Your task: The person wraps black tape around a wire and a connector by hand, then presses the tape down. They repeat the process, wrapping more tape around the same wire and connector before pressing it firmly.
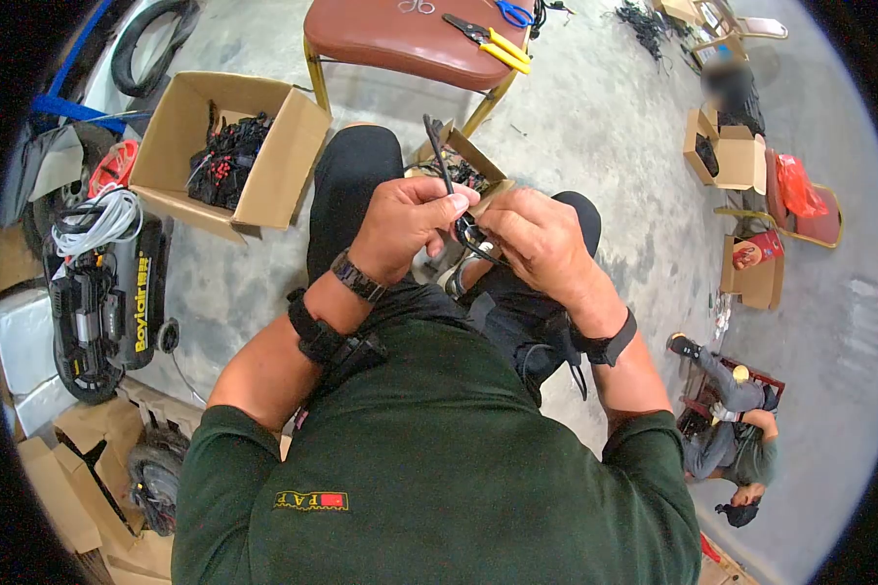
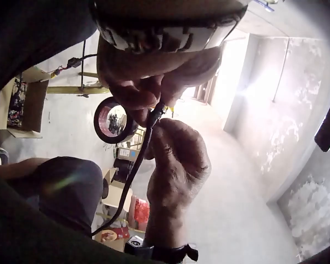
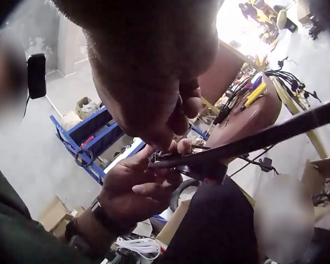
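One black cable (image 3: 280, 133) in the pinch of left hand (image 1: 400, 226) and right hand (image 1: 538, 239), a length beyond them.

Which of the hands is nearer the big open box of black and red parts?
Left. In the head view, the left hand is to the box's right; the right hand is farther right, past the left one.

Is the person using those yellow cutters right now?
No, the yellow-handled cutters lie on the brown chair, while the left hand and right hand hold a black cable.
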Action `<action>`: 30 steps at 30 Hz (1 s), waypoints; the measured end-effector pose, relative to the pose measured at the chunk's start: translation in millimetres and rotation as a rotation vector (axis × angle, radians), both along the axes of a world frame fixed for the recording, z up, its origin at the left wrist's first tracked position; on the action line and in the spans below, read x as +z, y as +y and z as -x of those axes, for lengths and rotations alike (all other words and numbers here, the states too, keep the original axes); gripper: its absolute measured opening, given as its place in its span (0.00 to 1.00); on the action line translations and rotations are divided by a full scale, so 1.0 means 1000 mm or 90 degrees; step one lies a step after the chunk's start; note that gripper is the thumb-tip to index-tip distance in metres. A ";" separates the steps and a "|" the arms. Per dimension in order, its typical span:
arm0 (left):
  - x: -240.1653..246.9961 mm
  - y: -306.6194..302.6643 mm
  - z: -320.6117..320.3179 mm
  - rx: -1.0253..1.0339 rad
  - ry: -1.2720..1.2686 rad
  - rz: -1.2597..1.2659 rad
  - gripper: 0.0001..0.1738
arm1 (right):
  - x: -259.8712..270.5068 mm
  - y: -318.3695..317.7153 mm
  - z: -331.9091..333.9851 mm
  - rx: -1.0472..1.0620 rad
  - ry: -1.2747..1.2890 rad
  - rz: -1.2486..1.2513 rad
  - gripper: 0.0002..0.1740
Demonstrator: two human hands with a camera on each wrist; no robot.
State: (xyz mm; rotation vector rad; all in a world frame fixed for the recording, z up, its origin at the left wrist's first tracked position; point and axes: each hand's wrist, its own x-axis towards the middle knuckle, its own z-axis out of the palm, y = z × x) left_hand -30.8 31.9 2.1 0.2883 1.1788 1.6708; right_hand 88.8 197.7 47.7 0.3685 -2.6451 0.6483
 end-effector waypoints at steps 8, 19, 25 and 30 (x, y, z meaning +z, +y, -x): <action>-0.002 0.000 0.000 0.008 0.003 -0.009 0.10 | 0.007 -0.003 0.005 0.006 -0.156 0.007 0.08; -0.002 -0.001 -0.004 0.049 0.045 -0.029 0.10 | 0.021 -0.009 0.009 -0.207 -0.445 0.276 0.13; -0.004 -0.003 -0.002 0.021 0.083 -0.010 0.09 | -0.003 -0.005 0.001 -0.175 -0.532 0.518 0.16; -0.001 -0.003 -0.001 0.021 0.079 -0.006 0.09 | 0.002 -0.005 -0.003 -0.192 -0.551 0.658 0.14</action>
